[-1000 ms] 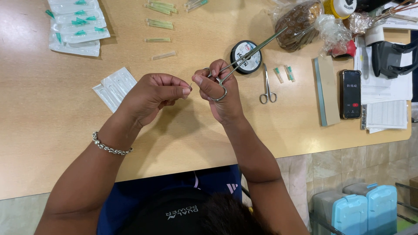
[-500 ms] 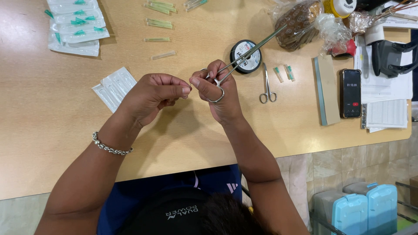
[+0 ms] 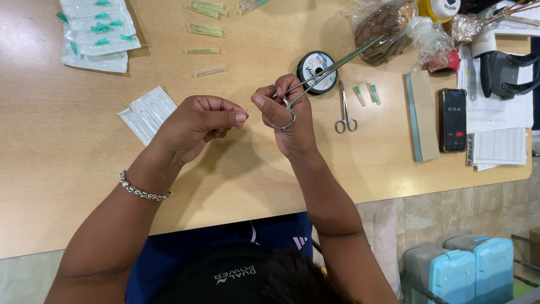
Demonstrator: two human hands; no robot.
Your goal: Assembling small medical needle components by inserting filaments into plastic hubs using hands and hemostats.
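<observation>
My left hand [image 3: 197, 121] hovers over the wooden table [image 3: 67, 163], fingers closed, pinching a tiny thin needle [image 3: 246, 111] at thumb and forefinger. A silver bracelet sits on that wrist. My right hand [image 3: 289, 126] is just to its right, almost touching it. It grips long metal forceps [image 3: 332, 66] by the ring handles. The jaws point up and right, over a round black thread spool [image 3: 316, 65].
Small metal scissors-like forceps [image 3: 344, 110] lie right of the spool. Green-capped needle tubes [image 3: 203, 29] and sealed packets [image 3: 95, 34] lie at the far left, white packets [image 3: 147, 112] near my left hand. A grey block [image 3: 423, 115], a phone [image 3: 452, 119], papers and plastic bags crowd the right.
The right hand has shifted the long forceps slightly, the handles turning in its fingers. The left hand has held its pinch in almost the same place.
</observation>
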